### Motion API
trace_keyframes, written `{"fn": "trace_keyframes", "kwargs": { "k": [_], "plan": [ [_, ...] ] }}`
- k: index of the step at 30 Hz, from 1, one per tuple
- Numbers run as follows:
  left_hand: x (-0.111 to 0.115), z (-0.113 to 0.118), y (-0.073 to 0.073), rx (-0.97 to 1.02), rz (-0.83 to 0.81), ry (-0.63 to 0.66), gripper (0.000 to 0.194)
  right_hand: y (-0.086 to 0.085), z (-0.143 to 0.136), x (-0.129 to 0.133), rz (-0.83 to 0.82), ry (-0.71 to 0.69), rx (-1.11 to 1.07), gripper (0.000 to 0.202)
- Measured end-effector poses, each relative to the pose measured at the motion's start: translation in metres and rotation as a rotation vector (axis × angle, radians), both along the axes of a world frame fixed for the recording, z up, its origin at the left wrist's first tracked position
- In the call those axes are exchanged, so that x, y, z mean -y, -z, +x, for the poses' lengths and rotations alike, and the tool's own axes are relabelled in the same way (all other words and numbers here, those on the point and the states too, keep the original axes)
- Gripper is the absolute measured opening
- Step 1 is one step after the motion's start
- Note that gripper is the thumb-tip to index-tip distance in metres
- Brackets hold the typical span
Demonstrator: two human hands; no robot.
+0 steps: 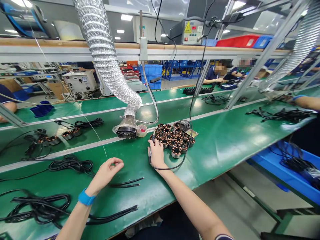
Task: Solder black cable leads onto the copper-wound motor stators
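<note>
My right hand [157, 153] is wrapped round a soldering iron [153, 136], its tip pointing up and away. Its black cable loops beneath my wrist and rises to the overhead shelf. Just beyond and right of that hand sits a tight cluster of copper-wound stators [176, 152]. My left hand [110, 171], with a blue wristband [86, 197], is raised over the bench with thumb and fingers pinched together. A thin solder wire [93, 126] runs down to it from a spool [23, 18] at upper left; its end is hidden by the fingers.
A fume hose [105, 50] ends in a hood [127, 126] beside a small round cup [141, 131]. Black cable bundles [37, 208] lie at left on the green bench [215, 143]. A soldering-iron stand [184, 125] is behind the stators. Another person's arm [306, 101] reaches in at right.
</note>
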State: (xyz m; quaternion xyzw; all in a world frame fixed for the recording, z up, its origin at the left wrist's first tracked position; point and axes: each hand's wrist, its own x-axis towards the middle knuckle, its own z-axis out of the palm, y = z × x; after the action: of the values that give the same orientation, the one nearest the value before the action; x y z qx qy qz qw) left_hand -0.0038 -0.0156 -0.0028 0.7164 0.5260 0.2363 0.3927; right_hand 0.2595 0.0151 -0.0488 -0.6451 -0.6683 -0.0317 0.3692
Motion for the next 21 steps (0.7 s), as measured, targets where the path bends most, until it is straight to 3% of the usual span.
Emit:
{"fn": "trace_keyframes", "kwargs": {
  "k": [2, 5, 6, 8, 10, 13, 16, 21],
  "plan": [
    [-0.007, 0.008, 0.002, 0.178, -0.104, -0.091, 0.051, 0.002, -0.002, 0.005, 0.004, -0.011, -0.008, 0.037],
    [-0.017, 0.025, 0.012, 0.317, -0.173, -0.043, 0.052, 0.001, -0.004, 0.029, 0.018, -0.089, -0.018, 0.037],
    [-0.021, 0.031, 0.016, 0.341, -0.174, -0.025, 0.052, 0.002, -0.004, 0.040, 0.024, -0.151, -0.027, 0.036],
    [-0.028, 0.042, 0.023, 0.362, -0.155, -0.014, 0.050, 0.004, -0.002, 0.061, -0.023, -0.402, -0.123, 0.035],
    [-0.035, 0.051, 0.028, 0.356, -0.087, -0.041, 0.047, 0.009, 0.002, 0.079, -0.048, -0.526, -0.170, 0.036],
    [-0.039, 0.061, 0.033, 0.311, 0.043, -0.077, 0.043, 0.015, 0.003, 0.096, 0.035, -0.421, -0.221, 0.034],
    [-0.035, 0.069, 0.036, 0.286, 0.079, -0.058, 0.041, 0.015, -0.003, 0.098, 0.050, -0.273, -0.267, 0.044],
    [-0.027, 0.077, 0.040, 0.342, 0.045, 0.012, 0.030, 0.011, -0.017, 0.084, 0.025, -0.244, -0.320, 0.038]
  ]
}}
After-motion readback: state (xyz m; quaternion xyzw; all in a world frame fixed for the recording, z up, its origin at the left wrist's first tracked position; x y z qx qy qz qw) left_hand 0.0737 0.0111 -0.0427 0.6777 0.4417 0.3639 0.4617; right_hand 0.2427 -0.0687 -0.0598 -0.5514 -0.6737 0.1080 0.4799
